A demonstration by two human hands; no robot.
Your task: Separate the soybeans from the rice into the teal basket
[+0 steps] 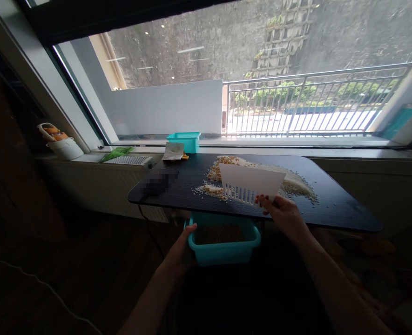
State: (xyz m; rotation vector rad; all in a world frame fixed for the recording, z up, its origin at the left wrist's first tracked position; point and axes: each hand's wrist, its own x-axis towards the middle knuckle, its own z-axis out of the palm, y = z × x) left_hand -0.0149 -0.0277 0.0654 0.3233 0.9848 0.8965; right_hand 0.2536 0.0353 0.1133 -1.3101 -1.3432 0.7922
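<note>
No legible text, label, brand, number or sign in view: nothing readable on white slotted sheet point(249, 177), near teal tub point(223, 255) or pale paper point(173, 151); dark item point(158, 181) on table point(334, 200) pixelated, markings indeterminable.

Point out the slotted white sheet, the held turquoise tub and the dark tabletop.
Slotted white sheet point(251, 178): head view, unslotted upper part.
Held turquoise tub point(223, 254): head view, front wall.
Dark tabletop point(338, 202): head view, surface right of centre.

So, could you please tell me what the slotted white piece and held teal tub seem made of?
Slotted white piece: probably matte plastic, being thin yet flat; stiff card is possible. Held teal tub: likely smooth moulded plastic, given its rounded shape.
</note>
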